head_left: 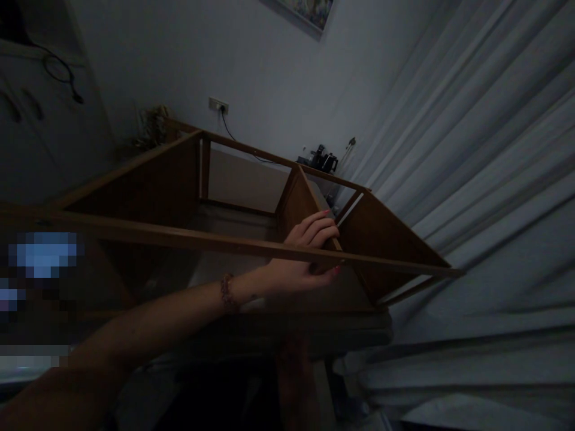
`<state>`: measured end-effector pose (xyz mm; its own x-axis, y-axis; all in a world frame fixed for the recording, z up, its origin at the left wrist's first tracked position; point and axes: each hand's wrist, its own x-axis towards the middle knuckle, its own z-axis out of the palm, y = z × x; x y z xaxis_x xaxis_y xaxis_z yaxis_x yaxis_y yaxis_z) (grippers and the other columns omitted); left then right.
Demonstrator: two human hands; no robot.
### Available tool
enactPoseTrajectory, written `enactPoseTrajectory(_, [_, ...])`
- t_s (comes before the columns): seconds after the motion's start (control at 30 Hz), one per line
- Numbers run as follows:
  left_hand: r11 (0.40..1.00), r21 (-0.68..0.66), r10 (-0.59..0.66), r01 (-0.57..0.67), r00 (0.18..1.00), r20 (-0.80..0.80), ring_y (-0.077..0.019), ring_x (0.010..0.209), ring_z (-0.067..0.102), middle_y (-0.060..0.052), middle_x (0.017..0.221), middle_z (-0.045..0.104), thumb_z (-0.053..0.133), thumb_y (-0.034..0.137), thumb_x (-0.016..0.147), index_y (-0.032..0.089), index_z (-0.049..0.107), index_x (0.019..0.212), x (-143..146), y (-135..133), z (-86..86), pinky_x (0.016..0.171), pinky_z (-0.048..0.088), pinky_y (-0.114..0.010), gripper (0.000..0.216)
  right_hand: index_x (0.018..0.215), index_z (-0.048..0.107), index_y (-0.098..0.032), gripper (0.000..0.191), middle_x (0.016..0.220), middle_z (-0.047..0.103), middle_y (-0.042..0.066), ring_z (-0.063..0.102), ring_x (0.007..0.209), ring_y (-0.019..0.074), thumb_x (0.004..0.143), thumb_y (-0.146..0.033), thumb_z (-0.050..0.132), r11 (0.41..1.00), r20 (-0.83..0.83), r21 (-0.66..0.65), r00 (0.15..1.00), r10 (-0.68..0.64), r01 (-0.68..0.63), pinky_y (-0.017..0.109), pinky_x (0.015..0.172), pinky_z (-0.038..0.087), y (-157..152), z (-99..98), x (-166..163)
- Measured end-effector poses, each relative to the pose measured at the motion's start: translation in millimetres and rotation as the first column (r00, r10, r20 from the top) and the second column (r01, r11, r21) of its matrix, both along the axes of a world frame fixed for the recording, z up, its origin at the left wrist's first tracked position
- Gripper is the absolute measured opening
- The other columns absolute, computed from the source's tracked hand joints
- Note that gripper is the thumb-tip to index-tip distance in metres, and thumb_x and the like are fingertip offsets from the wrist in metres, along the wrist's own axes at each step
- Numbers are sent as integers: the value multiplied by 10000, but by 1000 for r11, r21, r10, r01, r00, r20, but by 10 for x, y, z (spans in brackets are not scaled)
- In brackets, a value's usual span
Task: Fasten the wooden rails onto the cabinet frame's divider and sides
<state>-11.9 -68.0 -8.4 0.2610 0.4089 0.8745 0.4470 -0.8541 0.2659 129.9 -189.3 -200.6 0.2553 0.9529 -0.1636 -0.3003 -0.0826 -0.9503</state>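
Frame (242, 244) of wood beside white curtain (476, 179), left hand (311, 232) curled closely around its divider (291, 206), presumed right hand (294, 352) too dark to judge; rightward shift could snag curtain on frame's near corner (456, 272).

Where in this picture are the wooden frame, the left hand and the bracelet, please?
Wooden frame (224, 242): head view, on its near rail.
Left hand (291, 273): head view, on its back.
Bracelet (227, 292): head view, on its band.

A domestic room is indicated by long pale curtains (476, 155), a framed picture (309, 11), a wall socket (218, 106) and a cupboard (56, 129).
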Motion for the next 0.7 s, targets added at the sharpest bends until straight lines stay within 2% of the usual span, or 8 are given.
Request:
enactPoseTrajectory(0.07, [1000,-6,8,-8,1000,1,-313,1395,301,-136,1346,476,596,409,826,211,371,1294,0,-3,2,1120,332,-527,556,950,671,-244,410,883,731,44,692,775,204,712,-578,695,999,-21,-14,999,36,-37,322,663,549,-24,74,8])
enactPoseTrajectory(0.1, [1000,-9,11,-11,1000,1,-313,1394,302,-136,1343,478,597,409,824,210,376,1289,0,-5,4,1120,333,-525,551,978,657,-246,399,869,728,28,687,764,190,721,-549,702,998,27,-2,997,66,-66,304,667,544,-33,117,11])
enactPoseTrajectory(0.17, [1000,-9,13,-13,1000,0,-311,1394,303,-137,1340,480,600,406,820,205,383,1281,2,-9,11,1122,335,-516,548,1017,633,-241,352,810,720,4,675,708,165,770,-488,681,995,223,54,972,73,-87,270,655,526,-42,179,24])
enactPoseTrajectory(0.27, [1000,-8,7,-7,1000,9,-310,1388,311,-136,1333,483,603,402,813,206,390,1272,5,-12,21,1114,348,-513,543,995,655,-214,298,869,734,45,685,773,186,814,-451,644,977,554,193,832,-34,-88,290,721,522,-35,169,72])
enactPoseTrajectory(0.37, [1000,-14,1,-1,1000,11,-315,1387,314,-132,1325,490,594,405,817,213,395,1268,6,-11,23,1109,347,-528,529,942,689,-193,325,944,737,103,689,870,233,826,-487,614,961,687,247,722,-80,-128,341,793,519,-24,116,132])
enactPoseTrajectory(0.47, [1000,-19,-5,5,1000,8,-319,1391,307,-136,1332,488,594,413,814,212,395,1274,3,-10,18,1112,339,-535,541,992,651,-182,365,901,739,92,696,813,215,839,-509,599,974,649,192,760,-34,-120,313,731,526,-33,177,146])
enactPoseTrajectory(0.6, [1000,-27,-8,8,1000,11,-307,1401,291,-138,1338,490,601,404,811,203,402,1270,0,-13,9,1130,321,-516,539,1014,599,-186,425,557,639,-27,589,474,147,844,-574,566,995,472,42,879,63,-94,248,487,451,-54,350,90])
enactPoseTrajectory(0.7, [1000,-24,-13,13,1000,2,-306,1410,275,-142,1351,480,604,407,817,199,385,1288,-1,-8,1,1136,311,-515,560,950,626,-199,426,519,599,-41,543,432,138,829,-602,562,996,374,-11,924,82,-84,253,458,431,-50,344,61])
